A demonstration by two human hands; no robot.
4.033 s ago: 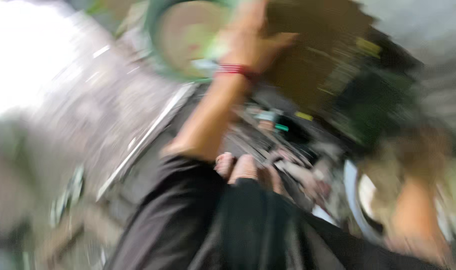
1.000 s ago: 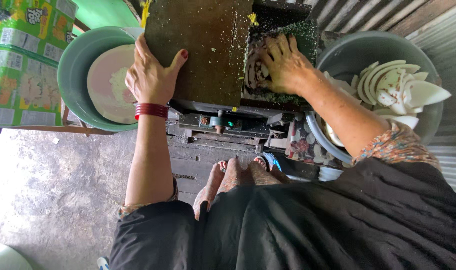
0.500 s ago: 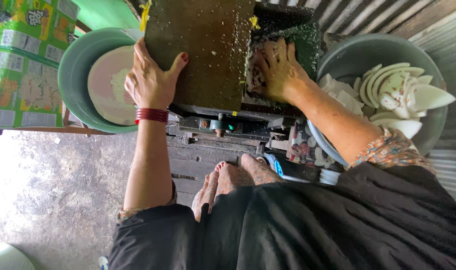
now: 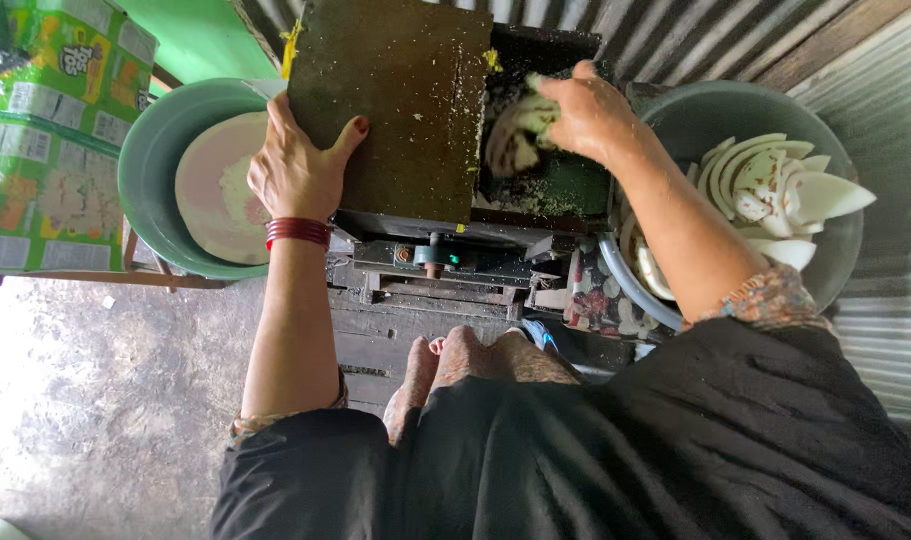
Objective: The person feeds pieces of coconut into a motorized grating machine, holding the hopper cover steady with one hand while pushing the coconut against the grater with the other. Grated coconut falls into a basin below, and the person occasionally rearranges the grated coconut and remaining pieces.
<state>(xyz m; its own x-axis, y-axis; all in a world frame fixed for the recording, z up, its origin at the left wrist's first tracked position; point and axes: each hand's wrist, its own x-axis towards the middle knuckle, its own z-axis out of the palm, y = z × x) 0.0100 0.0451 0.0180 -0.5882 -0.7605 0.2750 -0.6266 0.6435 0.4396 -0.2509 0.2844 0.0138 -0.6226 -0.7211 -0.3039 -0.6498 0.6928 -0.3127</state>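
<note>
I held a coconut piece [image 4: 518, 137] in my right hand [image 4: 587, 112], with the fingers curled and pressed around it, just over the open mouth of the grating machine [image 4: 535, 190]. The piece was brown and white, and my fingers hid a part of it, so I could not tell its full shape. The mouth of the machine was dark inside; I saw white shreds on its green floor, but its working parts were not visible.

My left hand [image 4: 297, 170] lay flat on the left edge of the dark lid [image 4: 395, 100] of the machine, fingers spread, the thumb pushing on the lid's surface. It held nothing; it only pressed. A red bangle [image 4: 297, 231] sat on that wrist. White crumbs were scattered over the lid.

To the right of the machine stood a grey basin [image 4: 735, 100], touching it or nearly. It held white curved coconut pieces [image 4: 775, 195], piled on its right side; my right forearm covered the basin's near left part. To the left of the machine stood a green basin [image 4: 145, 180] with a round pale plate [image 4: 215, 190] in it and a little heap of white gratings on the plate; my left hand and the lid hid its right side.

Farther left of the green basin was a green and yellow printed package [image 4: 45, 140], cut off by the frame. Below the machine my bare feet [image 4: 455, 365] showed partly, behind my black clothing.
</note>
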